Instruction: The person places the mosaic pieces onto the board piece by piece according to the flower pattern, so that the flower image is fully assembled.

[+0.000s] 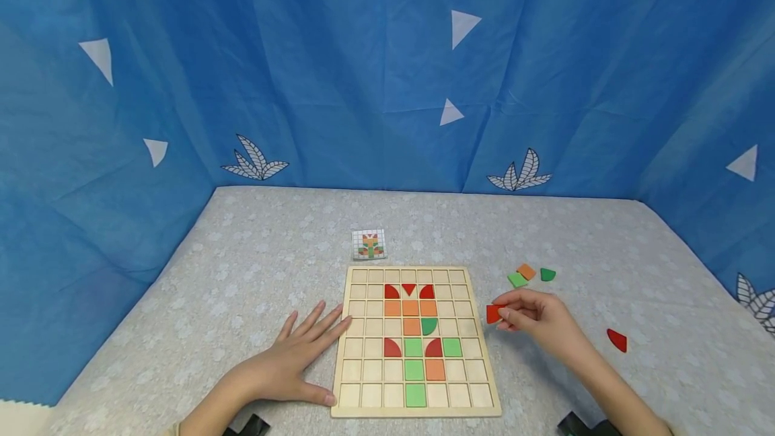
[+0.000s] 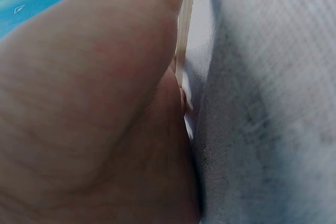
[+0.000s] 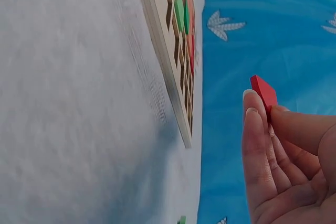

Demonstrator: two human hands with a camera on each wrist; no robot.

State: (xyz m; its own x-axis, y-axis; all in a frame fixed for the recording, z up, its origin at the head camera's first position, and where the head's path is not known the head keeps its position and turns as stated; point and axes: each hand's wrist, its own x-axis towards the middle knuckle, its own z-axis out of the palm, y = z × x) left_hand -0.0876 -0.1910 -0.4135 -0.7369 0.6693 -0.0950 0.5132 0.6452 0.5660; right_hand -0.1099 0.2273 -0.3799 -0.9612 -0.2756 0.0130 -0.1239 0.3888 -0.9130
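A wooden grid board (image 1: 418, 412) lies on the table with red, orange and green tiles set in its middle columns. My left hand (image 1: 293, 362) rests flat and spread at the board's left side, fingertips and thumb touching its edge. Just off the right edge, my right hand (image 1: 539, 321) pinches a red tile (image 1: 493, 314) between thumb and fingers, held above the table. The right wrist view shows this tile (image 3: 265, 93) tilted at the fingertips; its full outline is partly covered. In the left wrist view, the hand (image 2: 89, 87) hides nearly everything.
A small pattern card (image 1: 368, 245) lies behind the board. Beyond my right hand are an orange tile (image 1: 526, 272), a light green tile (image 1: 517, 280) and a dark green rounded tile (image 1: 547, 275). A red quarter-round tile (image 1: 617, 340) lies farther right. Blue cloth (image 1: 363, 73) hangs behind.
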